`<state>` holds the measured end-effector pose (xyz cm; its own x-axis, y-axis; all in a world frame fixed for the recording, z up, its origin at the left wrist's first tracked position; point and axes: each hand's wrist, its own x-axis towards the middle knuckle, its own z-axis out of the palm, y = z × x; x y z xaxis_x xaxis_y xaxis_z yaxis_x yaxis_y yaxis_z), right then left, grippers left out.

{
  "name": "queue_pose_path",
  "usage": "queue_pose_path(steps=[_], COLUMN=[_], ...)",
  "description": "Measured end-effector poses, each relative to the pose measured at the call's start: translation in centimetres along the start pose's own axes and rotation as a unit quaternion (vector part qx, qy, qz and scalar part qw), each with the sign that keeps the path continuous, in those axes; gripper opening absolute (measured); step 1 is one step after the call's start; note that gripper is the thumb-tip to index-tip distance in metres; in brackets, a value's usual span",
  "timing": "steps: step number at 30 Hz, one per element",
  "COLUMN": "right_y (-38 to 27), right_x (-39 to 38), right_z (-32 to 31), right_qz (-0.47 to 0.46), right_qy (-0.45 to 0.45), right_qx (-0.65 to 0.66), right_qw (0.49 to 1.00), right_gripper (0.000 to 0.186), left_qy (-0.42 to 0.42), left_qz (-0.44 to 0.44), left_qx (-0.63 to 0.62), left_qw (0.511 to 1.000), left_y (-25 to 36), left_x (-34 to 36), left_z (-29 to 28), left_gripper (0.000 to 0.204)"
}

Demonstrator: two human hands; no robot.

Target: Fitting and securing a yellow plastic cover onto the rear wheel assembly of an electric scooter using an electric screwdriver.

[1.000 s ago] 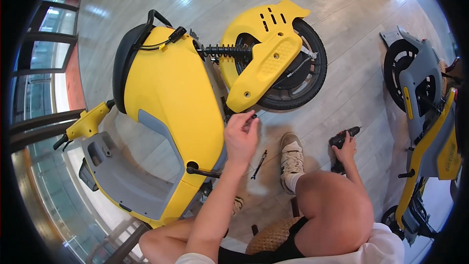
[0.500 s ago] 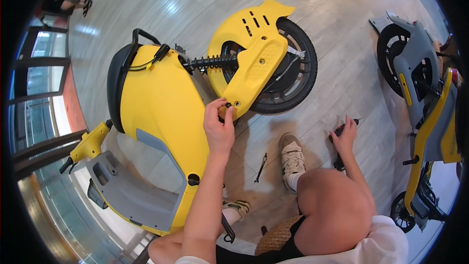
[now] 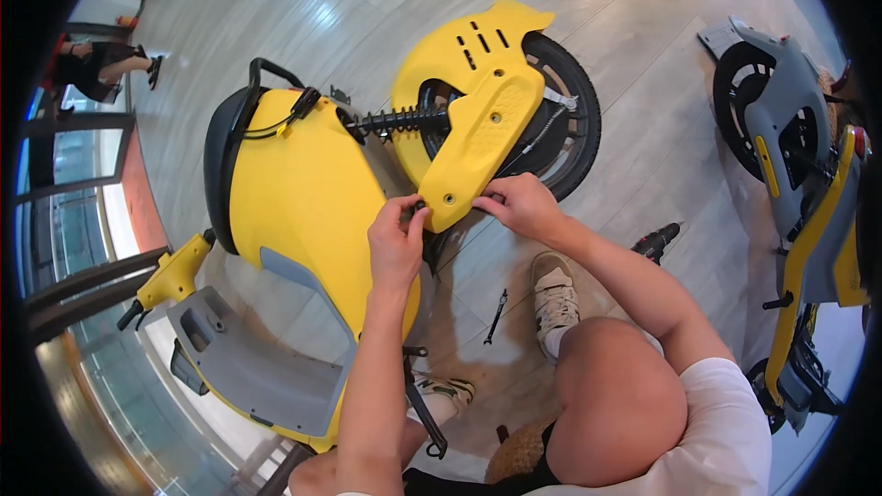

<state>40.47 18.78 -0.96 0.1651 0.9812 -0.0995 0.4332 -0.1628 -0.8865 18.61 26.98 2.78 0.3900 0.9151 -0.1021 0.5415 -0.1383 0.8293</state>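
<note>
A yellow scooter lies on its side in front of me, with its rear wheel on the right. Over the wheel sits a long yellow cover with round fixing holes. My left hand pinches a small black bolt-like piece right beside the cover's lower end. My right hand is closed on the cover's right edge, thumb and fingers pressed to it; its fingertips are partly hidden. A black coil-spring shock absorber joins the body to the wheel area.
A black power drill lies on the floor beyond my right forearm. A small wrench lies by my shoe. A second scooter, grey and yellow, is at the far right. A person is at the upper left.
My right hand has let go of the drill on the floor and moved left to the cover's edge. My left hand has shifted slightly down and left, still pinching the small black piece.
</note>
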Motion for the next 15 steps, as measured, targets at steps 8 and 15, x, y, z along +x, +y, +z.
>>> queue_pose_path(steps=[8, 15], right_y=[0.8, 0.6], right_x=[0.0, -0.4], right_z=[1.4, 1.7], right_qz=[-0.014, -0.005], right_qy=[0.015, 0.041], right_qx=[0.033, 0.005], right_qw=[0.999, 0.999], right_gripper=[0.019, 0.017], left_qy=[-0.039, -0.012], left_qz=[-0.011, 0.054], left_qx=[-0.085, -0.076], left_qw=[0.996, 0.996], left_y=[-1.8, -0.9], left_x=[-0.3, -0.7], left_z=[-0.8, -0.5], left_gripper=[0.019, 0.018])
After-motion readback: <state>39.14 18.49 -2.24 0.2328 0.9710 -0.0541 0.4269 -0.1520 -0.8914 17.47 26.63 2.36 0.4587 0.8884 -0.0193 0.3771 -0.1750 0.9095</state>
